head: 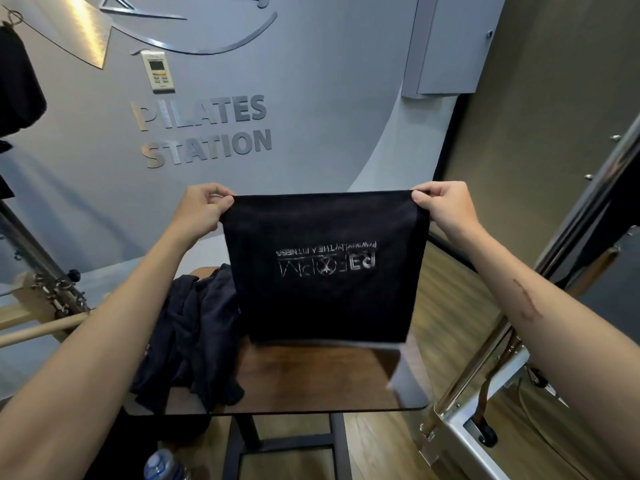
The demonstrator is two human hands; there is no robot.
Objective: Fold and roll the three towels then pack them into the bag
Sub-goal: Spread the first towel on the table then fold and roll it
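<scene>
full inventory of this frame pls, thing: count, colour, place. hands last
held towel: 1, black with pale printed logo showing upside down, hanging in the air above the table
crumpled towels: a heap, count unclear, black, on the table's left part
table: 1, brown wood top on a dark frame, centre
water bottle: 1, clear with blue label, bottom edge left of the table frame
wall lettering: 1 sign, silver, reads PILATES STATION, on the grey wall
wall controller: 1, white, above the lettering
metal frame equipment: 1, silver, right side
wooden bar: 1, light wood, left
left hand: pinches the towel's upper left corner
right hand: pinches the upper right corner
</scene>
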